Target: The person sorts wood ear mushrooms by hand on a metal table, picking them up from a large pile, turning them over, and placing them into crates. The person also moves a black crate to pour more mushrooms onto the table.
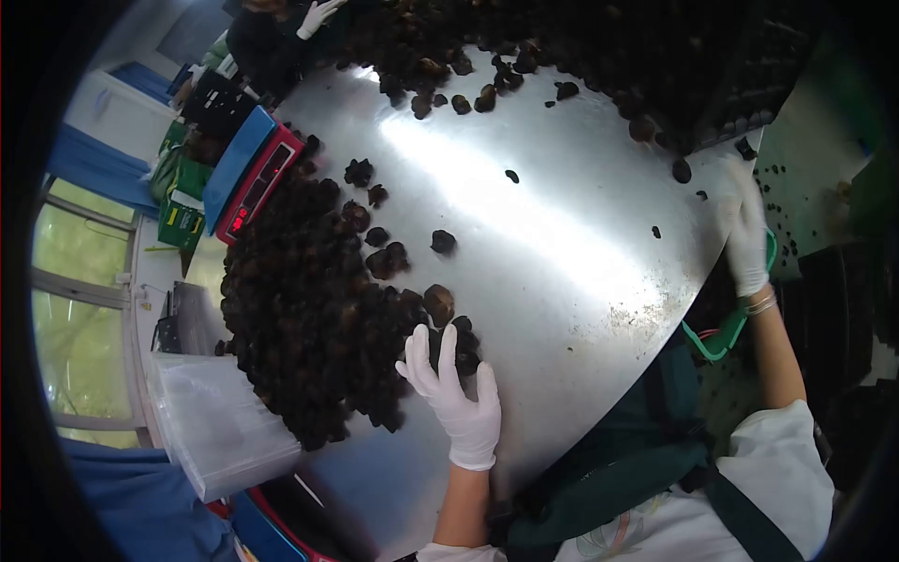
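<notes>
My left hand [454,407], in a white glove, is at the right edge of a big pile of dark brown, lumpy pieces [309,309] that look like mushrooms. Its fingers are stretched out and spread, with the tips at a few pieces; a browner piece [438,303] sits just beyond them. My right hand [746,234], also gloved, is by the right edge of the metal table [562,281]. Motion smears its fingers, so any hold is hidden. Below it, a green basket [721,348] shows partly past the table edge.
A red and blue scale [253,178] with a lit display stands behind the pile. Clear plastic bags [220,421] lie at left. More dark pieces [431,56] cover the far end, beside a black crate [749,84]. Another person's gloved hand [319,17] appears at the top.
</notes>
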The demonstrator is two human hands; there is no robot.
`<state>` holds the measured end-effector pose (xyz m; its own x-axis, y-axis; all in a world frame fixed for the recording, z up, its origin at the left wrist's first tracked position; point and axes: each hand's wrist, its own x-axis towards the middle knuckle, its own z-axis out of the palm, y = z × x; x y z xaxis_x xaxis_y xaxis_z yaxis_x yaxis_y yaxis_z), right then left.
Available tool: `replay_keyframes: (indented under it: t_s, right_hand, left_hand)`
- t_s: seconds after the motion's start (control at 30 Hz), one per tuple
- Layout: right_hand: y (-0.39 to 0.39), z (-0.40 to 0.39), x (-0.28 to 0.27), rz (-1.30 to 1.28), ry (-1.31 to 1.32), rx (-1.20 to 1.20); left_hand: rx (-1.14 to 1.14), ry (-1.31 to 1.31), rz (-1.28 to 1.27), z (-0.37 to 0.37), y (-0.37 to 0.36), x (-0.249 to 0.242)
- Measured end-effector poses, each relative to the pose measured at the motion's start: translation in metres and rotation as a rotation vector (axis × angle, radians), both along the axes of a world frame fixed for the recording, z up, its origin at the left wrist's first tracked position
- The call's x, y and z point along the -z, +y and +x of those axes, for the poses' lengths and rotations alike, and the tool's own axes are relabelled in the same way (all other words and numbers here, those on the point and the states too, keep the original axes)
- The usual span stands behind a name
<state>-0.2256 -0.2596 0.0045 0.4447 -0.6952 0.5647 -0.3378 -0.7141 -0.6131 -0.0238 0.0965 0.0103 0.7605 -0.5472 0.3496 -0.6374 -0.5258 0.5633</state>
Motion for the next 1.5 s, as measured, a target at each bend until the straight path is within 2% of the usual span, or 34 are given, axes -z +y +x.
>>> replay_keyframes:
  t_s: [0.03, 0.1, 0.2, 0.27, 0.33, 0.37, 0.43, 0.47, 0.6, 0.7, 0.73, 0.77, 0.8, 0.83, 0.87, 0.9, 0.93, 0.97, 1.0, 1.07, 1.13, 1.17, 1.2, 1.33, 1.4, 1.43, 1.5]
  right_hand:
    - [0.022, 0.033, -0.019, -0.023, 0.031, -0.215]
    - [0.059, 0.097, -0.01, 0.053, 0.047, -0.581]
    - [0.098, 0.19, -0.013, -0.292, 0.418, -0.682]
    - [0.094, 0.231, 0.017, -0.324, 0.592, -0.553]
    - [0.073, 0.232, 0.023, -0.205, 0.634, -0.441]
    - [0.064, 0.218, 0.027, -0.176, 0.645, -0.385]
    - [0.052, 0.172, -0.005, -0.08, 0.704, -0.321]
    - [0.032, 0.142, 0.025, -0.247, 0.605, -0.248]
    - [0.006, 0.011, 0.034, -0.237, 0.644, -0.055]
    - [-0.029, -0.084, 0.058, -0.186, 0.64, 0.179]
    - [-0.05, -0.13, 0.087, -0.214, 1.003, 0.41]
    - [-0.044, -0.143, 0.073, 0.045, 1.475, 0.467]
    - [-0.047, -0.157, 0.065, 0.335, 1.612, 0.41]
    - [-0.044, -0.172, 0.065, 0.472, 1.577, 0.42]
    - [-0.027, -0.164, 0.044, 0.511, 1.483, 0.364]
    - [-0.045, -0.196, 0.076, 0.307, 1.192, 0.24]
    - [-0.063, -0.232, 0.114, 0.11, 0.898, 0.123]
    - [-0.061, -0.232, 0.11, 0.077, 0.742, 0.113]
    - [-0.06, -0.219, 0.104, 0.04, 0.585, 0.1]
    - [-0.031, -0.173, 0.059, 0.178, 0.428, 0.243]
    - [-0.037, -0.157, 0.06, 0.129, 0.303, 0.241]
    - [-0.018, -0.13, 0.031, 0.313, 0.259, 0.289]
    - [-0.007, -0.113, 0.016, 0.386, 0.247, 0.327]
    - [-0.025, -0.089, -0.002, 0.077, 0.574, 0.378]
    - [-0.041, -0.049, -0.024, -0.184, 0.209, 0.184]
    - [-0.048, -0.019, -0.044, -0.179, 0.036, 0.128]
    - [-0.061, 0.035, -0.079, -0.272, -0.136, 0.243]
  left_hand:
    - [0.004, -0.031, -0.022, 0.0, -0.001, -0.001]
    - [-0.002, -0.058, -0.036, 0.001, 0.001, -0.001]
    - [-0.024, -0.097, -0.093, 0.006, 0.008, 0.0]
    - [-0.04, -0.086, -0.148, 0.01, 0.014, 0.002]
    - [-0.02, -0.129, -0.139, 0.011, 0.014, -0.004]
    - [0.012, -0.143, -0.096, 0.009, 0.014, -0.005]
    - [0.129, -0.099, -0.028, 0.003, 0.009, -0.012]
    - [0.211, -0.128, 0.06, -0.003, 0.008, -0.013]
    - [0.524, -0.178, 0.264, 0.009, -0.014, -0.005]
    - [0.543, -0.442, 0.279, 0.059, -0.049, 0.026]
    - [0.5, -0.521, 0.318, 0.079, -0.062, 0.02]
    - [0.491, -0.561, 0.417, 0.1, -0.072, 0.016]
    - [0.443, -0.687, 0.468, 0.124, -0.077, 0.015]
    - [0.374, -0.681, 0.483, 0.15, -0.077, 0.02]
    - [0.292, -0.585, 0.701, 0.173, -0.075, 0.012]
    - [0.203, -0.575, 0.667, 0.188, -0.063, 0.005]
    - [0.137, -0.676, 0.599, 0.21, -0.051, 0.011]
    - [0.058, -0.724, 0.584, 0.226, -0.039, 0.019]
    - [0.007, -0.6, 0.655, 0.236, -0.029, 0.019]
    - [-0.047, -0.451, 0.745, 0.244, -0.019, 0.016]
    - [-0.039, -0.458, 0.75, 0.245, -0.022, 0.021]
    - [-0.023, -0.447, 0.744, 0.242, -0.023, 0.019]
    - [-0.007, -0.437, 0.738, 0.238, -0.024, 0.017]
    - [0.05, -0.32, 0.7, 0.22, -0.033, -0.007]
    - [0.109, -0.371, 0.684, 0.211, -0.045, -0.02]
    - [0.143, -0.419, 0.68, 0.202, -0.053, -0.029]
    - [0.224, -0.477, 0.626, 0.184, -0.074, -0.036]
